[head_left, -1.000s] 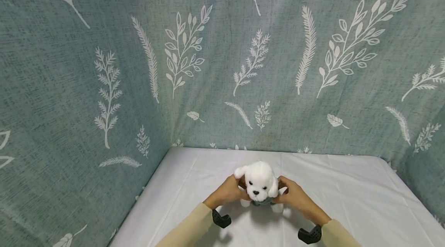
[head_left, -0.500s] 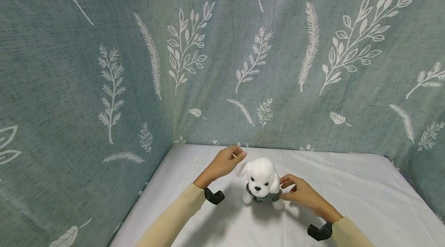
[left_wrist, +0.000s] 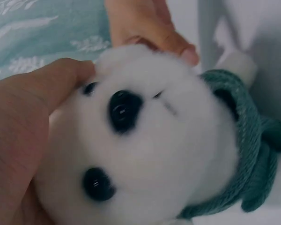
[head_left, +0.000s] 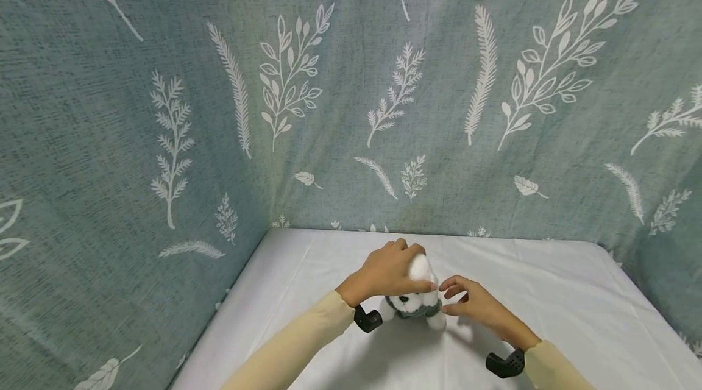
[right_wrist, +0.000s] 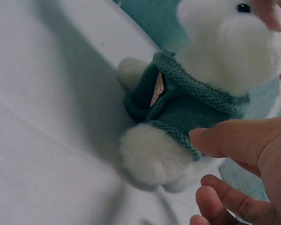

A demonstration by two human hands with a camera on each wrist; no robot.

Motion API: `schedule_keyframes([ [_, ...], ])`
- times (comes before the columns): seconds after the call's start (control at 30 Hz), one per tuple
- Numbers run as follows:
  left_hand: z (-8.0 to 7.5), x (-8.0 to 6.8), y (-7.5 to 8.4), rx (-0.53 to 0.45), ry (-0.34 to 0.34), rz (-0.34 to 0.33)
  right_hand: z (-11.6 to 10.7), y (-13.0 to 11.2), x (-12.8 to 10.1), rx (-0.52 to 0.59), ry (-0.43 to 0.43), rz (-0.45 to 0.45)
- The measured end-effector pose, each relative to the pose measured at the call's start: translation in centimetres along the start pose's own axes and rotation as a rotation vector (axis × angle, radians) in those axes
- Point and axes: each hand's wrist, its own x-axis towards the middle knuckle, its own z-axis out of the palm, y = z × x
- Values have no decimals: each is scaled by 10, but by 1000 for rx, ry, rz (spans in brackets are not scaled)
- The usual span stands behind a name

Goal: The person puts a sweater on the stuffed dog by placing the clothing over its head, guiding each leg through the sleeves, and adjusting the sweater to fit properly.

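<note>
A white plush dog (head_left: pixel 421 269) in a green knitted sweater (right_wrist: pixel 196 111) stands on the white-covered table, facing me. My left hand (head_left: pixel 386 271) lies over its head, the fingers curving across the top and the thumb stretched over the face. Close up in the left wrist view, that hand (left_wrist: pixel 18 136) wraps the head beside the dark eyes and nose (left_wrist: pixel 125 111). At the dog's other side my right hand (head_left: pixel 478 308) has its fingers loosely bent. Its thumb tip meets the sweater in the right wrist view, while the other fingers (right_wrist: pixel 225 201) hang apart from the body.
The white tablecloth (head_left: pixel 526 292) spreads around the dog. Blue-green curtains (head_left: pixel 340 103) with white leaf prints enclose the table at the back and sides. A black wrist device (head_left: pixel 367 319) sits on my left wrist, another (head_left: pixel 506 364) on my right.
My left hand let go of the dog's side, rose up to its left, then came right onto its head. The right hand loosened from the dog and stays beside it.
</note>
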Motion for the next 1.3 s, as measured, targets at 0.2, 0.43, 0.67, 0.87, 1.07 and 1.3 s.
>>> schedule_keyframes([
  [0.2,5,-2,2,-25,2,10,0,0,-2,-3,5,-6],
  [0.43,7,2,-7,-120,-3,55,4,2,-1,-3,-11,-14],
  [0.67,2,3,-23,-279,-24,190,5,6,0,-1,-22,-25],
  [0.87,-4,0,-33,-334,-84,306,2,10,1,-1,0,1],
  [1.07,-9,-9,-25,-195,-64,195,1,11,2,13,-14,12],
  [1.3,-5,-18,6,144,-20,-59,2,7,2,31,-29,3],
])
